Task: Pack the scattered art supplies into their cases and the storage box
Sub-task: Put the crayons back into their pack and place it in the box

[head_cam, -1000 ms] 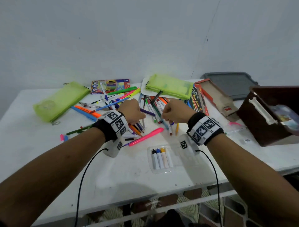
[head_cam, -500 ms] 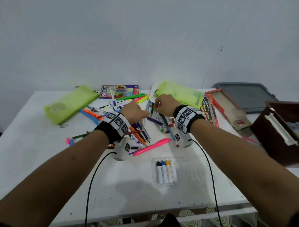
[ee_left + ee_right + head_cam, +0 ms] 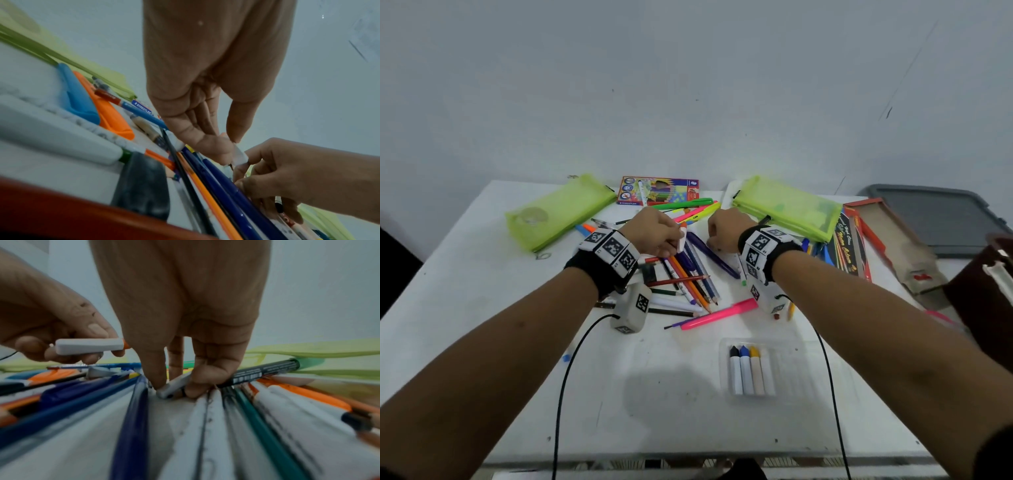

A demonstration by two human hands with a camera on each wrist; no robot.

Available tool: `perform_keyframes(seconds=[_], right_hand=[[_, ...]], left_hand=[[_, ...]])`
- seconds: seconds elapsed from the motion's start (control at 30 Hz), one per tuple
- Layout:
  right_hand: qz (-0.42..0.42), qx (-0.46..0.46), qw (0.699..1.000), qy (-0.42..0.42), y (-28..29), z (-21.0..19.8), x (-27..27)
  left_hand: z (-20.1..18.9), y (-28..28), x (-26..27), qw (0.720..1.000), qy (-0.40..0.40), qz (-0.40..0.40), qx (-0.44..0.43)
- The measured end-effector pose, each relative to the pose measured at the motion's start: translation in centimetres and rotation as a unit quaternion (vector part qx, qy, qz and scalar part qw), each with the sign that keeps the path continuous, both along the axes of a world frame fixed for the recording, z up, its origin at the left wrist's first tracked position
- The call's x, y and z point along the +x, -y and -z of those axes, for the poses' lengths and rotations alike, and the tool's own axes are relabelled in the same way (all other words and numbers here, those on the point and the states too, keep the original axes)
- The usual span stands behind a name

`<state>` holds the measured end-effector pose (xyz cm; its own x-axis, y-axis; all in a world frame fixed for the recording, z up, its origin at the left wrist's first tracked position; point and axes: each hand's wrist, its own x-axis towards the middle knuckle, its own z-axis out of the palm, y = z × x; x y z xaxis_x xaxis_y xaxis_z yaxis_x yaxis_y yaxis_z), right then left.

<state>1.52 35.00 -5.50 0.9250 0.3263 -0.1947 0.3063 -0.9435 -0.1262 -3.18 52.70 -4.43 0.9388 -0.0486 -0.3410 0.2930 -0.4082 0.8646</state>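
Left hand [image 3: 654,233] pinched a white crayon [image 3: 88,346]; my right hand [image 3: 724,230] pinched another crayon [image 3: 174,386] from the surface [image 3: 482,325]. Next, I judged: seat both in the clear tray [image 3: 791,370].

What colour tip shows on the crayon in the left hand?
Orange, on the white-wrapped crayon, clearest in the right wrist view.

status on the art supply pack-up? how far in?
Early. Done: four crayons sit in the clear tray. In hand: left hand pinches a white crayon; right hand pinches another white crayon in the pile. Left: most pens and pencils lie loose on the table.
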Motion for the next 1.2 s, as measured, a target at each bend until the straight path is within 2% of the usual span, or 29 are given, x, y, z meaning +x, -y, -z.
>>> perform_keyframes(seconds=[0.2,0.3,0.43,0.67,0.83,1.0,1.2], right_hand=[[0.063,0.141,0.988,0.016,0.2,-2.5,-1.7],[0.089,0.26,0.961,-0.027,0.9,-4.1,-4.0],[0.109,0.361,0.925,-0.041,2.6,-5.5,-8.2],[0.157,0.373,0.914,0.01,6.1,-4.7,-15.5],[0.235,0.418,0.877,0.028,8.9,-2.7,-20.5],[0.301,0.448,0.841,0.028,11.0,-0.7,-24.0],[0.349,0.437,0.829,0.011,12.3,1.4,-25.6]], left_hand=[[-1.4,-0.8,-1.3,0.998,0.016,-0.008,-0.058],[-2.1,-1.2,-2.1,0.994,0.02,-0.024,-0.108],[-2.8,-0.7,-3.8,0.986,0.025,-0.022,-0.162],[-2.8,3.2,-7.1,0.983,-0.024,0.075,-0.165],[-1.8,6.2,-9.3,0.979,-0.03,0.157,-0.126],[-1.1,9.0,-10.5,0.972,-0.04,0.205,-0.111],[-0.6,11.3,-11.1,0.962,0.006,0.273,-0.013]])
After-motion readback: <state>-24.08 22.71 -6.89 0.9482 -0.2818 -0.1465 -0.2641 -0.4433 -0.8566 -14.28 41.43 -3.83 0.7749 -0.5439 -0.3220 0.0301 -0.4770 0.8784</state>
